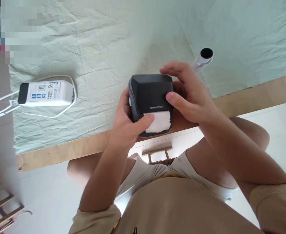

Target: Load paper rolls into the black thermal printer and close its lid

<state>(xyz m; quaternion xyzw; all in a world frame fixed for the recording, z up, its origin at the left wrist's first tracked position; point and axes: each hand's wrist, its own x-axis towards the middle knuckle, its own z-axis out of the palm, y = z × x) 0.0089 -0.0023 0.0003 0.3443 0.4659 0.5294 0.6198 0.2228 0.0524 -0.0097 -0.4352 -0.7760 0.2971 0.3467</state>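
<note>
A black label printer [152,92] marked NIIMBOT is held over the near edge of the table. White label paper [160,122] with a ragged right edge sticks out of its front. My left hand [130,122] grips the printer's left side, its thumb lying on the paper. Around the right side, my right hand [187,92] is half curled, with the thumb against the lid's right edge and the upper fingers raised past the far corner. Part of those fingers is hidden behind the printer, so how firmly they hold it is unclear.
To the left lies a white power strip [46,93] with a black end and a white cable [60,113] looped round it. Beyond my right hand is a white cylindrical object [203,58] with a dark round end. A pale green cloth [96,65] covers the wooden-edged table [60,148].
</note>
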